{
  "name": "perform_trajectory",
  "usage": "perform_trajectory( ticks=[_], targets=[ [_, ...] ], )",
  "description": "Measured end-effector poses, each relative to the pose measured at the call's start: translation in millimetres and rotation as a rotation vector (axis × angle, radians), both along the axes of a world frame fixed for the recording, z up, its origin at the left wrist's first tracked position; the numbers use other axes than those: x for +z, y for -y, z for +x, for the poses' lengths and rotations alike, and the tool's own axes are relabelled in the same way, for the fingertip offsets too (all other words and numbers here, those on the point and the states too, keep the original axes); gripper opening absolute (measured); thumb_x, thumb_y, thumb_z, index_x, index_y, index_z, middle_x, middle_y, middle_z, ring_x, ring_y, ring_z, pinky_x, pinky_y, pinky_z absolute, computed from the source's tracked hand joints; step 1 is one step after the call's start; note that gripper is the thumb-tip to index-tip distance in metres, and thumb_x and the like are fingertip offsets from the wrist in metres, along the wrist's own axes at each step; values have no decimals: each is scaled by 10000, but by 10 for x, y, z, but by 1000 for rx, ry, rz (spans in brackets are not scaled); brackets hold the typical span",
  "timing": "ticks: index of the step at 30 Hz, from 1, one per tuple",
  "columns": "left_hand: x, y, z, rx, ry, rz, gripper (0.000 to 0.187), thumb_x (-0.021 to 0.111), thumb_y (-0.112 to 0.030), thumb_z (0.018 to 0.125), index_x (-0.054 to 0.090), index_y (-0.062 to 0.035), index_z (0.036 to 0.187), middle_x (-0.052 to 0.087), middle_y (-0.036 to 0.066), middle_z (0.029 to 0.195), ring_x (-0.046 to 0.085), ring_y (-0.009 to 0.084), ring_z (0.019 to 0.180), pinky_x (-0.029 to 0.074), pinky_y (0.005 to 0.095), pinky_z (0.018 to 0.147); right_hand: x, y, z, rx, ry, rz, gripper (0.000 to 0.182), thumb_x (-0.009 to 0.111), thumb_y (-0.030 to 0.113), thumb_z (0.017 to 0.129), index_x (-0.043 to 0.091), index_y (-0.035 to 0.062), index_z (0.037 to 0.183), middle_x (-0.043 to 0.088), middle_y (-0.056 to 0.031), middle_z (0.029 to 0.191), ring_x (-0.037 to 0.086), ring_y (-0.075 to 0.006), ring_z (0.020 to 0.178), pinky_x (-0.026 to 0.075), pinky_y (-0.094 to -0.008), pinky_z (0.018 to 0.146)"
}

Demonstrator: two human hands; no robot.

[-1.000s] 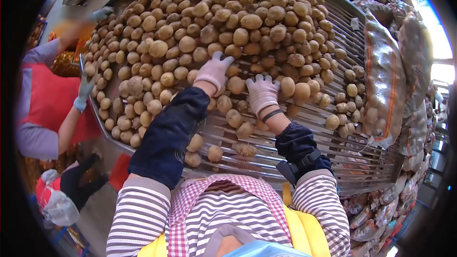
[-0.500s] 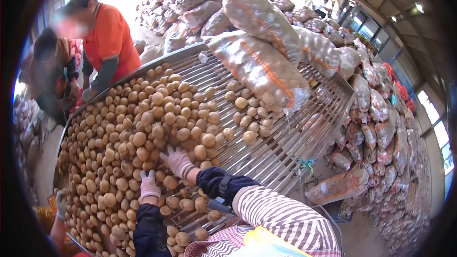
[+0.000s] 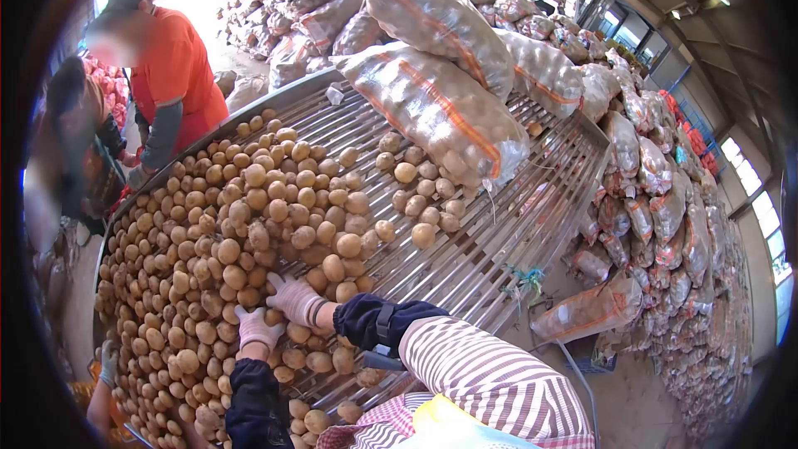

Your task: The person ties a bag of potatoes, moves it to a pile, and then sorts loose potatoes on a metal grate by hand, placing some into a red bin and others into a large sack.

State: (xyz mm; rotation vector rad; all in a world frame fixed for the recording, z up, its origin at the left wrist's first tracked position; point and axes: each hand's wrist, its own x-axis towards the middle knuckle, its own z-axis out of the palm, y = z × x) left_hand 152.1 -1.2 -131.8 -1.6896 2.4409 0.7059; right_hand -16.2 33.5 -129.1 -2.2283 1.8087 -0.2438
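A person in gloves is working a heap of potatoes [image 3: 249,224] on a slatted metal tabletop [image 3: 515,216]. The left hand [image 3: 255,328] is lying flat on the potatoes with fingers spread, gripping nothing. The right hand [image 3: 293,298] is resting just beside it, fingers loosely extended over the pile, palm down; whether anything is caught beneath it cannot be told. Potatoes are crowding all around both hands, thickest ahead and to the left of them, thinning to bare slats on the right. Beyond the hands, at the far end of the tabletop, a filled mesh sack [image 3: 436,116] is lying on the slats, with loose potatoes just below it. To the left of the hands, across the heap, a person in an orange top [image 3: 170,75] is bending over the tabletop's edge. More stacked sacks [image 3: 657,199] are piling up to the right.
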Motion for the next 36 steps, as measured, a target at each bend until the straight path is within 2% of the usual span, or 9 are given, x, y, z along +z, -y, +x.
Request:
perform_trajectory(
  ticks=[5,8,13,17,24,30,31,33,36],
  targets=[
    [-206,56,289,-100,147,90,771,881,-383,649,651,-131,1340,478,271,1387,587,408,1195,499,405,1055,77,-382,8,-75,-37,-24,319,644,138,865,706,212,1169,470,-201,1422,626,-414,1117,577,-450,847],
    [-251,33,261,-184,-75,-8,714,779,-270,779,553,14,1394,621,248,1319,584,399,1241,465,456,1091,98,-575,-97,-47,84,-55,217,641,94,837,713,144,1035,588,-193,1263,684,-366,989,595,-439,771],
    [207,-501,375,346,-747,36,323,616,-271,960,676,-40,1177,744,133,1034,704,267,973,546,362,878,-189,-999,-366,55,232,33,377,722,149,745,692,179,1119,635,-217,1153,652,-409,990,569,-484,848],
    [453,-1210,532,904,-1433,692,237,553,-186,1005,666,-76,1182,696,58,997,662,159,885,554,316,751,-197,-1239,-407,-29,474,-166,392,807,138,741,714,190,1119,592,-248,1278,630,-440,1118,554,-471,940],
    [621,-2337,483,1132,-1741,1111,659,580,-595,983,534,-76,1386,625,125,1300,630,286,1178,531,441,991,421,-1610,194,173,872,34,429,882,151,670,738,170,1074,621,-148,1220,603,-362,1182,512,-436,1001],
    [461,-2527,628,1190,-1933,1126,646,566,-625,967,547,-114,1363,605,115,1314,618,309,1185,543,484,970,839,-1476,456,635,755,20,505,903,292,675,732,155,1130,614,-147,1266,599,-376,1168,469,-439,1035],
    [416,-2556,655,1136,-1985,1218,629,568,-613,969,558,-105,1339,606,125,1302,637,309,1139,559,479,931,921,-1167,419,582,762,201,494,860,274,732,710,92,1165,655,-157,1221,605,-368,1170,479,-434,1007],
    [320,-2682,678,1333,-1979,1174,589,593,-610,955,630,-98,1244,610,157,1287,658,358,972,602,468,743,492,-685,339,205,791,-346,392,826,257,782,682,59,1088,683,-143,1121,620,-369,1085,472,-465,981],
    [233,-2859,789,1277,-2016,1207,628,524,-645,970,671,-60,1142,610,173,1262,665,327,946,578,430,683,64,9,175,-196,455,-90,574,818,338,821,579,75,1272,591,-195,1284,588,-384,1160,471,-477,1023]
  ],
)
